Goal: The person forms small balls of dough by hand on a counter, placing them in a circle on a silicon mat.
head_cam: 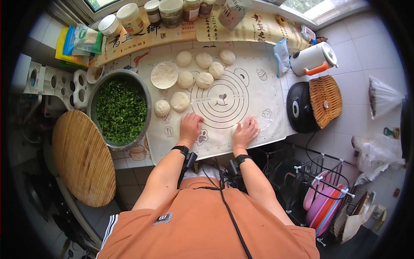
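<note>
My left hand rests on a pale silicone pastry mat, its fingers curled in with nothing visible in them. My right hand is cupped palm down near the mat's front edge, over a piece of dough; only a pale edge of it shows beside the thumb. A smear of flour lies just right of those fingers. Beyond my left hand sit a round dough ball and a smaller one. Several more dough balls are grouped at the back, next to a bowl of flour.
Left of the mat stands a large metal basin of chopped greens, with a round wooden board leaning before it. A white kettle and a black cooker topped by a slatted mat stand right. Jars line the sill.
</note>
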### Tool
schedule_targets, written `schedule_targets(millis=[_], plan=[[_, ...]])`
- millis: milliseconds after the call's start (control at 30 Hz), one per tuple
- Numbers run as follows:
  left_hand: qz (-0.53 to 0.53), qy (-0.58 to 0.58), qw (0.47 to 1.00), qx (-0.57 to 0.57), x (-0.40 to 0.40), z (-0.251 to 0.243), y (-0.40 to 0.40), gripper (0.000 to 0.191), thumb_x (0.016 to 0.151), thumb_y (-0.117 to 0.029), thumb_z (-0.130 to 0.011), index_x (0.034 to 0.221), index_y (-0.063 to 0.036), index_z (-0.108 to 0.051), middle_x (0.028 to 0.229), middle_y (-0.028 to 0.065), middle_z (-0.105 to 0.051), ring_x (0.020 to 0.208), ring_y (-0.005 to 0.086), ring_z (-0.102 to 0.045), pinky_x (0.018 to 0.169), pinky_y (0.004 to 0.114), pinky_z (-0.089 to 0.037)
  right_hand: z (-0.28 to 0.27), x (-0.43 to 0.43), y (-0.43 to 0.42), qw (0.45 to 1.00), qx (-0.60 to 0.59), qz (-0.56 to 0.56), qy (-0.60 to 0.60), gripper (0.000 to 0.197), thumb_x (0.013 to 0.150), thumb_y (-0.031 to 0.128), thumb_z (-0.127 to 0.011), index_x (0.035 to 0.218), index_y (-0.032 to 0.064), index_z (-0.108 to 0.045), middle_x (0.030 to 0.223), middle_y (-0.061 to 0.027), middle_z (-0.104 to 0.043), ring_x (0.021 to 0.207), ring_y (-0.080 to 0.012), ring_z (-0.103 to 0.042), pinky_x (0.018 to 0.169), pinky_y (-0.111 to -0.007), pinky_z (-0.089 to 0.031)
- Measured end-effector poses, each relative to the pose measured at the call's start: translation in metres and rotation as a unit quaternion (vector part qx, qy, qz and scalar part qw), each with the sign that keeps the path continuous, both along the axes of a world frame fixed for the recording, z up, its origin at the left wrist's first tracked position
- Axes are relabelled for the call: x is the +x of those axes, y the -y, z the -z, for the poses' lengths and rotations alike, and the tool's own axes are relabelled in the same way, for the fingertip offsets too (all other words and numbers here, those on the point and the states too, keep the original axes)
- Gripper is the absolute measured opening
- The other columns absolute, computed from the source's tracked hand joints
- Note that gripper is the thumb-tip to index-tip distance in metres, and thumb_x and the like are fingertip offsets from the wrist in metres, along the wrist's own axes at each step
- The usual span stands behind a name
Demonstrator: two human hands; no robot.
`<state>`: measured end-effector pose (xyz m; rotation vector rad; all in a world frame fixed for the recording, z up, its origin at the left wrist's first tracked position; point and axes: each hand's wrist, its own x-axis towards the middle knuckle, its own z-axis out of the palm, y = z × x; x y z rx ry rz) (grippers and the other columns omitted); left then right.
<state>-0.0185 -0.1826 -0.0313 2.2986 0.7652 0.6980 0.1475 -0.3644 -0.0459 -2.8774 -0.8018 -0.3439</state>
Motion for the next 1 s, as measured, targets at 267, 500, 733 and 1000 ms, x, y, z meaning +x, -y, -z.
schedule_targets(millis=[267, 500, 733, 1000], plan=[[-0.017, -0.005, 1.000, -0.005, -0.004, 0.004, 0.002, 0.013, 0.076, -0.006, -0.063, 0.085, -0.0138, -0.063, 0.085, 0.0035, -0.058, 0.088, 0.0262, -0.057, 0.080, 0.040, -0.043, -0.024, -0.060, -0.077, 0.990, -0.081, -0.096, -0.060, 0.078, 0.091, 0.047, -0.062, 0.152, 0.0068, -0.036, 0.159, -0.0085, -0.030, 0.149, -0.0315, -0.022, 0.120, -0.059, -0.014], [0.001, -0.016, 1.000, 0.003, -0.006, 0.001, -0.001, 0.013, 0.075, -0.004, -0.062, 0.085, -0.0132, -0.062, 0.083, 0.0037, -0.057, 0.088, 0.0261, -0.057, 0.079, 0.040, -0.043, -0.020, -0.011, -0.146, 0.993, -0.015, -0.108, -0.052, 0.069, 0.095, 0.037, -0.059, 0.150, 0.0004, -0.037, 0.157, -0.0164, -0.033, 0.147, -0.0348, -0.027, 0.120, -0.057, -0.018], [0.004, 0.010, 1.000, -0.002, -0.004, -0.001, 0.000, 0.015, 0.074, -0.002, -0.060, 0.085, -0.0110, -0.063, 0.082, 0.0053, -0.057, 0.085, 0.0283, -0.057, 0.076, 0.041, -0.043, -0.010, 0.094, -0.110, 0.995, -0.017, 0.007, -0.093, 0.074, 0.098, 0.050, -0.053, 0.151, 0.0005, -0.036, 0.159, -0.0183, -0.032, 0.148, -0.0373, -0.026, 0.120, -0.057, -0.018], [-0.013, 0.007, 1.000, 0.009, -0.005, -0.001, 0.000, 0.015, 0.074, -0.003, -0.060, 0.084, -0.0134, -0.063, 0.082, 0.0047, -0.057, 0.086, 0.0274, -0.057, 0.077, 0.041, -0.043, -0.012, 0.052, -0.022, 0.990, 0.015, 0.091, -0.106, 0.062, 0.105, 0.047, -0.039, 0.151, 0.0069, -0.040, 0.157, -0.0194, -0.034, 0.149, -0.0363, -0.023, 0.119, -0.062, -0.010]])
